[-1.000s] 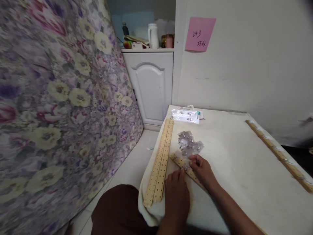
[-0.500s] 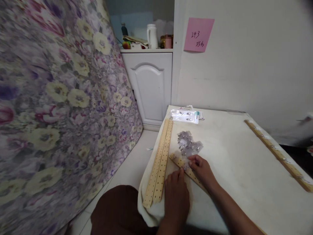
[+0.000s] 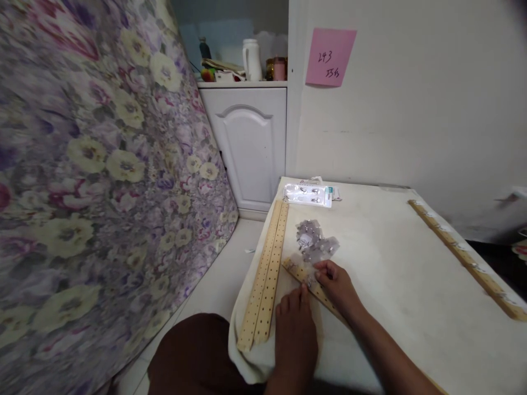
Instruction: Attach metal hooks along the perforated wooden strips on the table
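Observation:
A short wooden strip [image 3: 303, 277] with holes lies slanted on the white cloth-covered table [image 3: 391, 274]. My left hand [image 3: 295, 329] rests palm down beside it, fingertips touching its near edge. My right hand [image 3: 338, 285] lies over the strip, fingers curled and pinched on a small clear packet [image 3: 312, 281] pressed against the wood. Just beyond it sits a pile of small clear bags with metal parts [image 3: 315, 242].
Two long perforated wooden strips [image 3: 265, 274] lie side by side along the table's left edge. A flat plastic package [image 3: 307, 195] sits at the far corner. Another long strip [image 3: 465, 258] lies at the right. A floral mattress [image 3: 94, 181] leans at left, a white cabinet [image 3: 249, 145] behind.
The view has drifted slightly to the right. Both hands stay on the short strip with almost no movement.

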Demonstrator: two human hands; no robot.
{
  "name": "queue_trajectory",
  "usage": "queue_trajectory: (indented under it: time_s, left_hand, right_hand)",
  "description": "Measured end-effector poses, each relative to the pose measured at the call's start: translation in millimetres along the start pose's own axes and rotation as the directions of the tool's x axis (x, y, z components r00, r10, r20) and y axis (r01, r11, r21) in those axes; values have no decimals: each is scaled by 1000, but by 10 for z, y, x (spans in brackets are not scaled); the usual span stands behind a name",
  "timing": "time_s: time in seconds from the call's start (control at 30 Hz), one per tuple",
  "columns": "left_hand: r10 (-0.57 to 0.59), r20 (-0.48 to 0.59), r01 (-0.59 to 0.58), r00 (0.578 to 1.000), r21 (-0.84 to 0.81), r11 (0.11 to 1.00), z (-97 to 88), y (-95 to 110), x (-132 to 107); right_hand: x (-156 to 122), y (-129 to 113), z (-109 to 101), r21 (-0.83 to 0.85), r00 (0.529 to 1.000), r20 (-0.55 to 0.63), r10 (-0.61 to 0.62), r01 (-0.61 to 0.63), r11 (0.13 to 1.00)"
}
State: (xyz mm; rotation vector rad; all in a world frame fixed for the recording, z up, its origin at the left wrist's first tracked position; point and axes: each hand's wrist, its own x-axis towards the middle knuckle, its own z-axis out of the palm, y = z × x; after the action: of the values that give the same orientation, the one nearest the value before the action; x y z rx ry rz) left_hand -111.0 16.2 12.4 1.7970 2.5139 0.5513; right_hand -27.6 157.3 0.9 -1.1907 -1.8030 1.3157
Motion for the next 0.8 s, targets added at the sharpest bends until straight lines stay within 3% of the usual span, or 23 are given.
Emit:
queue_trajectory:
  time_s: [0.57,0.8]
  left_hand:
    - [29,-22,-28,999,20,999,8,-4,8]
    - [25,-21,-25,999,5,1000,-3,-7,11]
  right_hand:
    - [-10,-24,-24,-12,1000,12,-12,12,1000]
    - [-53,-96,-22,-92,999,-4,-52,51,994]
